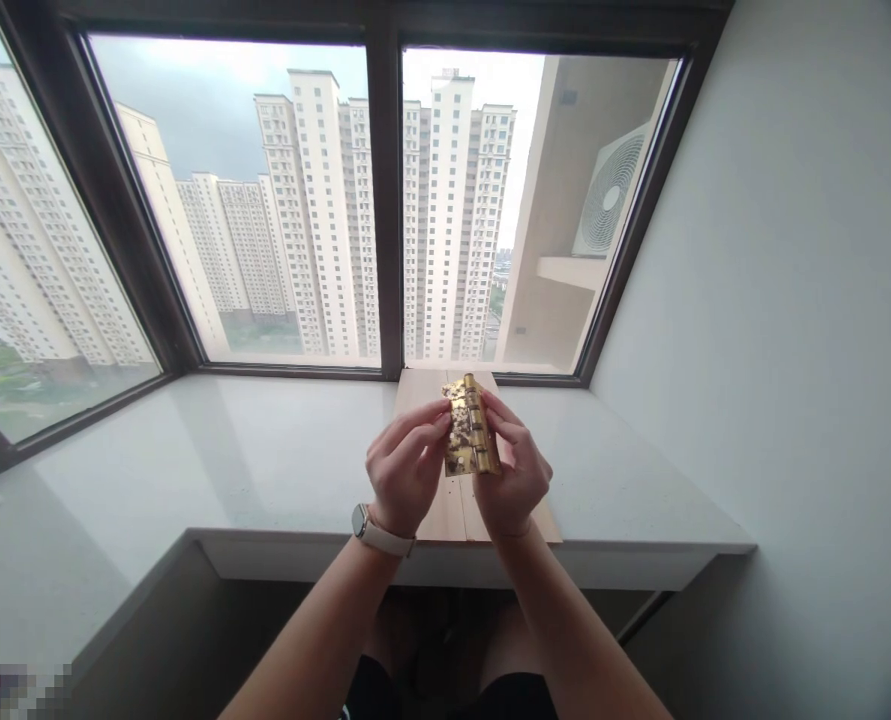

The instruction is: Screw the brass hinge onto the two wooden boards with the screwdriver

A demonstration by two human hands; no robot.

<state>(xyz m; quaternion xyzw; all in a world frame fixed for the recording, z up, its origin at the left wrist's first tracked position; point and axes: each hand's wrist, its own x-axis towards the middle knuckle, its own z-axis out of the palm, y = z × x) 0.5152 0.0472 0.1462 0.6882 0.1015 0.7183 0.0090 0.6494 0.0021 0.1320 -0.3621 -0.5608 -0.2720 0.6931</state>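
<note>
A brass-coloured door hinge [469,428] with dark blotches on its leaf is held up in front of me, its knuckled barrel running roughly upright. My left hand [409,462] pinches the leaf's left edge between thumb and fingers. On the other side, my right hand [514,465] grips the hinge near the barrel, fingers partly hidden behind it. Below the hinge lie pale wooden boards [441,515], side by side on the white sill, with a few small dark holes or specks near their seam.
The white sill [302,460] spreads to both sides, its front edge close to my forearms. Dark-framed windows [391,200] stand behind it, with tall buildings outside. A white wall [775,300] rises at the right. My left wrist wears a watch [360,520].
</note>
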